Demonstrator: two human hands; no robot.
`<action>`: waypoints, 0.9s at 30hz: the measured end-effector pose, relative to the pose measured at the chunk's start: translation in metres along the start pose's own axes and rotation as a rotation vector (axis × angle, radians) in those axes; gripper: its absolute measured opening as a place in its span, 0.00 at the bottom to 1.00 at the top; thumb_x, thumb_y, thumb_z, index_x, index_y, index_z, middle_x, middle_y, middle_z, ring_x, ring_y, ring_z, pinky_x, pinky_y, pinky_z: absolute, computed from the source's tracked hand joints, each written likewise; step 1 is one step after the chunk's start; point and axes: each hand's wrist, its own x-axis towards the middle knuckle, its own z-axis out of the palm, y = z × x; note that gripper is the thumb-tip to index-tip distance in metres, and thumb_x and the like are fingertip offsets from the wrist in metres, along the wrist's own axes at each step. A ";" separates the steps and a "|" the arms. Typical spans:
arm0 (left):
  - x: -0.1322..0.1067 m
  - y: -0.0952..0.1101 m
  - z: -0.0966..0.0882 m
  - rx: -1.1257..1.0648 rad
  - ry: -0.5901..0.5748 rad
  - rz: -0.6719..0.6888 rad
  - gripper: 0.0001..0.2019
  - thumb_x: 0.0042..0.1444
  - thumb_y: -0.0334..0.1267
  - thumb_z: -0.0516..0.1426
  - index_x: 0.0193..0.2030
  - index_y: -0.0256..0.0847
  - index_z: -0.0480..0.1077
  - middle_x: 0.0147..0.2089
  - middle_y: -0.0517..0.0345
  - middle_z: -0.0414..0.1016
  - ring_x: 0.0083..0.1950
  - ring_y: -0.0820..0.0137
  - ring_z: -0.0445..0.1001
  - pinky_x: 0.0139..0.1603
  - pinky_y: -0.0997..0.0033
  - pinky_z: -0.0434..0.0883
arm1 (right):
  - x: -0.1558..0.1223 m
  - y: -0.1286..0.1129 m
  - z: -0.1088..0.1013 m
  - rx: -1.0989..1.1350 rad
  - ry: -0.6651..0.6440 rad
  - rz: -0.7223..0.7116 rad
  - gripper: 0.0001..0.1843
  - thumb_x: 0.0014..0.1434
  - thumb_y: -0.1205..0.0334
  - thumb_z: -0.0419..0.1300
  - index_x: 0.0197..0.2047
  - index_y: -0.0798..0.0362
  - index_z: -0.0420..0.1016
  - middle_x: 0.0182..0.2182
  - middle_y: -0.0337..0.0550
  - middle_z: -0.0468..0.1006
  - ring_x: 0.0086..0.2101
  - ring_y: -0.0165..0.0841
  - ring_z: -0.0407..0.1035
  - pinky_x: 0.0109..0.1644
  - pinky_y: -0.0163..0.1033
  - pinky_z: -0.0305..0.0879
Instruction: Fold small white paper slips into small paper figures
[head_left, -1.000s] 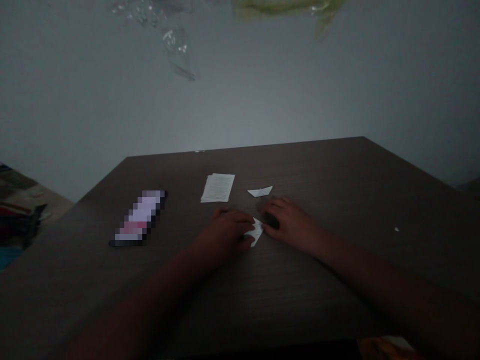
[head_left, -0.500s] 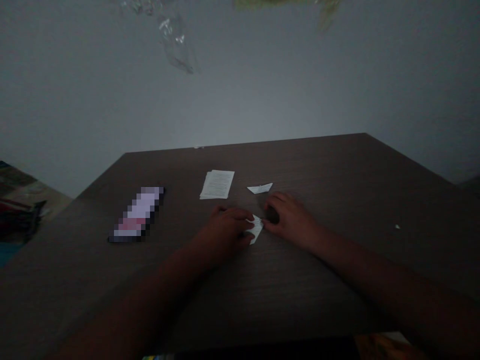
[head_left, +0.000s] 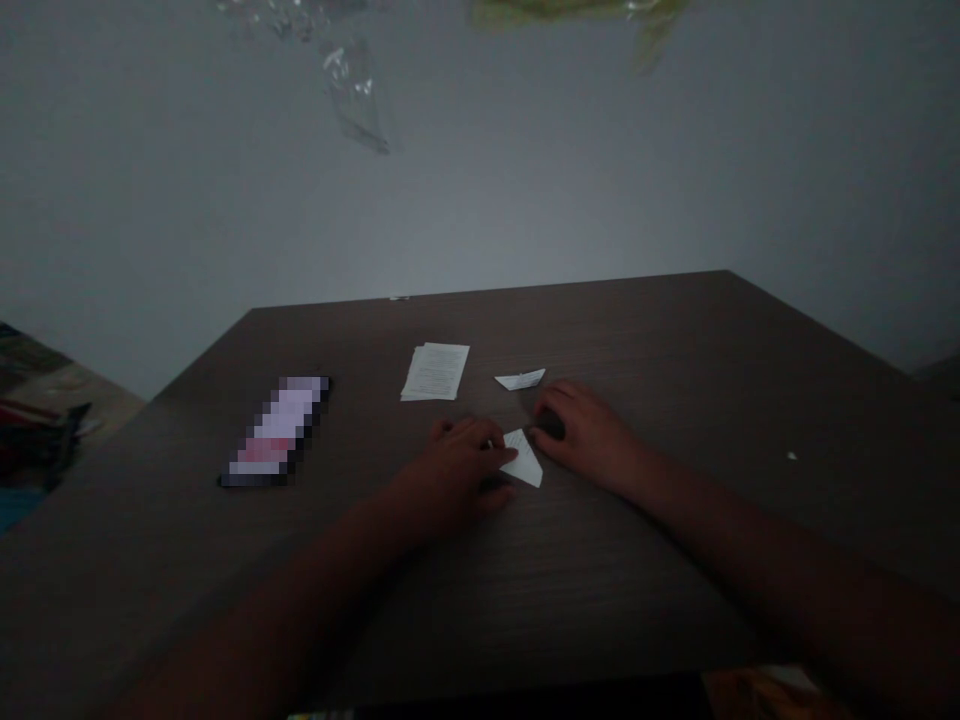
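A small folded piece of printed paper [head_left: 527, 466] lies on the table in front of me. My left hand [head_left: 461, 465] has its fingers on the paper's left part, covering that side, with the thumb close to its lower edge. My right hand [head_left: 581, 430] is curved just right of the paper, a gap showing between thumb and forefinger. Whether the right thumb touches the paper's edge, I cannot tell. Beyond the hands sits a small folded paper boat [head_left: 520, 380], near my right fingertips.
A stack of printed paper sheets [head_left: 436, 372] lies behind my left hand. To the left is a phone [head_left: 277, 430] with its screen lit and blurred out. A tiny white scrap [head_left: 792, 456] lies at the right. The brown table [head_left: 637, 330] meets a grey wall [head_left: 525, 190].
The folded paper has turned, and its wider end now points toward me and to the right. My right thumb has moved slightly away from it; the left fingers stay on it.
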 end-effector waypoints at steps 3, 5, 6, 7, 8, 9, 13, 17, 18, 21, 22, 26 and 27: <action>0.000 0.001 0.001 -0.015 -0.001 0.002 0.20 0.75 0.39 0.71 0.70 0.42 0.84 0.68 0.44 0.84 0.71 0.46 0.81 0.77 0.36 0.73 | -0.002 -0.003 -0.001 0.034 -0.043 -0.067 0.08 0.72 0.60 0.75 0.51 0.47 0.83 0.57 0.52 0.86 0.60 0.52 0.79 0.66 0.58 0.76; 0.001 0.000 0.002 -0.027 0.008 0.004 0.19 0.76 0.38 0.70 0.70 0.42 0.84 0.67 0.44 0.84 0.70 0.48 0.82 0.76 0.40 0.75 | -0.002 -0.006 -0.003 0.031 -0.088 -0.091 0.07 0.72 0.61 0.75 0.51 0.47 0.84 0.57 0.52 0.86 0.59 0.52 0.79 0.66 0.58 0.75; 0.002 -0.001 0.003 -0.030 0.009 0.005 0.18 0.76 0.38 0.70 0.69 0.42 0.84 0.67 0.45 0.85 0.70 0.49 0.82 0.76 0.41 0.75 | -0.002 -0.007 -0.005 0.026 -0.108 -0.100 0.06 0.73 0.61 0.75 0.50 0.47 0.85 0.56 0.52 0.87 0.58 0.51 0.79 0.66 0.58 0.75; 0.002 -0.002 0.005 -0.027 0.008 0.004 0.17 0.77 0.38 0.69 0.68 0.43 0.85 0.67 0.45 0.85 0.70 0.49 0.82 0.76 0.42 0.76 | -0.002 -0.007 -0.006 0.021 -0.126 -0.110 0.05 0.74 0.61 0.75 0.51 0.48 0.86 0.55 0.52 0.87 0.58 0.51 0.79 0.65 0.57 0.75; 0.002 -0.004 0.007 -0.017 0.009 -0.001 0.15 0.77 0.38 0.68 0.67 0.43 0.85 0.67 0.46 0.85 0.70 0.49 0.82 0.76 0.42 0.75 | -0.002 -0.007 -0.007 0.019 -0.141 -0.121 0.04 0.74 0.61 0.74 0.51 0.49 0.87 0.55 0.51 0.87 0.57 0.50 0.79 0.65 0.57 0.74; 0.003 -0.005 0.009 0.001 0.013 -0.005 0.14 0.78 0.38 0.67 0.66 0.44 0.86 0.66 0.46 0.86 0.69 0.49 0.82 0.76 0.42 0.75 | -0.001 -0.007 -0.008 0.017 -0.152 -0.136 0.04 0.75 0.62 0.74 0.52 0.49 0.88 0.54 0.51 0.87 0.56 0.50 0.79 0.65 0.57 0.74; 0.002 -0.007 0.015 0.100 0.057 0.021 0.15 0.76 0.38 0.66 0.66 0.46 0.86 0.66 0.47 0.85 0.70 0.47 0.82 0.76 0.40 0.75 | 0.001 -0.006 -0.011 0.011 -0.184 -0.179 0.05 0.77 0.63 0.73 0.53 0.47 0.92 0.54 0.51 0.88 0.56 0.48 0.80 0.64 0.56 0.73; 0.000 -0.005 0.011 0.100 0.054 0.081 0.16 0.77 0.36 0.65 0.67 0.43 0.84 0.75 0.44 0.82 0.76 0.49 0.80 0.81 0.43 0.74 | 0.005 -0.006 -0.013 0.001 -0.209 -0.164 0.08 0.78 0.63 0.72 0.54 0.45 0.94 0.52 0.50 0.89 0.54 0.48 0.81 0.63 0.55 0.73; 0.000 -0.004 0.009 0.090 0.039 0.084 0.16 0.77 0.35 0.65 0.68 0.42 0.84 0.76 0.44 0.82 0.76 0.49 0.81 0.82 0.44 0.75 | 0.006 -0.006 -0.014 -0.004 -0.214 -0.157 0.08 0.79 0.63 0.71 0.53 0.45 0.95 0.51 0.50 0.89 0.54 0.48 0.80 0.63 0.55 0.73; 0.000 -0.001 0.004 0.072 0.005 0.069 0.17 0.76 0.34 0.65 0.68 0.41 0.83 0.76 0.43 0.83 0.76 0.49 0.81 0.82 0.43 0.75 | 0.008 -0.007 -0.018 -0.002 -0.228 -0.148 0.08 0.79 0.64 0.71 0.53 0.46 0.94 0.51 0.50 0.89 0.55 0.48 0.80 0.62 0.54 0.73; 0.001 -0.001 0.003 0.067 0.002 0.064 0.17 0.76 0.34 0.65 0.68 0.41 0.83 0.77 0.43 0.83 0.77 0.49 0.81 0.83 0.42 0.75 | 0.008 -0.007 -0.020 0.007 -0.238 -0.150 0.08 0.78 0.64 0.71 0.53 0.46 0.94 0.52 0.50 0.89 0.55 0.48 0.80 0.62 0.54 0.73; 0.001 0.000 0.002 0.038 0.005 0.060 0.17 0.75 0.32 0.66 0.68 0.41 0.84 0.76 0.43 0.84 0.78 0.48 0.81 0.83 0.40 0.75 | 0.006 -0.007 -0.027 0.023 -0.285 -0.168 0.10 0.75 0.63 0.74 0.57 0.44 0.93 0.55 0.50 0.88 0.57 0.50 0.80 0.64 0.55 0.75; 0.001 0.000 0.002 0.028 0.004 0.057 0.17 0.75 0.32 0.66 0.68 0.41 0.84 0.76 0.42 0.84 0.78 0.48 0.81 0.83 0.41 0.76 | 0.006 -0.008 -0.028 0.021 -0.290 -0.170 0.10 0.74 0.63 0.75 0.57 0.44 0.93 0.56 0.50 0.88 0.58 0.50 0.80 0.65 0.56 0.75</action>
